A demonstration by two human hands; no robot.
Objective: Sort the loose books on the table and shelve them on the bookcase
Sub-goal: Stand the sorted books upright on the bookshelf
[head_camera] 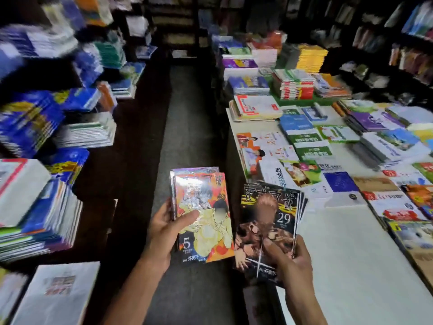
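Note:
My left hand [164, 233] grips a small stack of shrink-wrapped comic books [203, 221]; the top one has an orange and yellow cover with the number 5, and my thumb lies across it. My right hand [290, 256] holds a second fanned stack of dark comic books [267, 221], the top one marked 29. Both stacks hang over the aisle beside the white table [351, 254], whose far half carries many loose books [304, 146]. Dark bookcases [412, 50] line the right wall.
Tall piles of books [37, 207] crowd the shelves and counters on the left. A narrow grey floor aisle [187, 113] runs ahead between them and the table. More stacked books [293, 73] stand at the table's far end. A white-covered book [58, 294] lies at lower left.

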